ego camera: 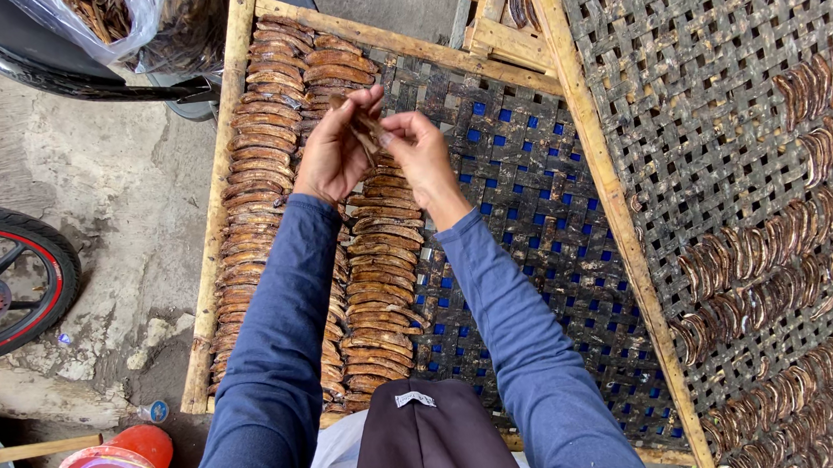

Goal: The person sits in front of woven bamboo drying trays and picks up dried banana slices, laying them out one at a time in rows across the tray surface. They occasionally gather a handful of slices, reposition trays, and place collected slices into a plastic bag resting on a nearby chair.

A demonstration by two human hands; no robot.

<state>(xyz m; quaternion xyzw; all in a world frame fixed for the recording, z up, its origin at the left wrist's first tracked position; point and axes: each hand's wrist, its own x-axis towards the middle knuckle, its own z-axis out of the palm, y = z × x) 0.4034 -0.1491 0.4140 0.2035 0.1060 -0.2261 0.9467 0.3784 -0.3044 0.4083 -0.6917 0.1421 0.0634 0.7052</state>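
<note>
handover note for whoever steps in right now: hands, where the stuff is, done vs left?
Left hand and right hand: together pinching one brown dried slice above the tray.
Woven tray: slices laid in overlapping rows down its left part.
Done: about three rows filled.
Left: the tray's right part is bare weave.
Neighbouring rack on the right already carries slices; a plastic bag sits at top left.
</note>
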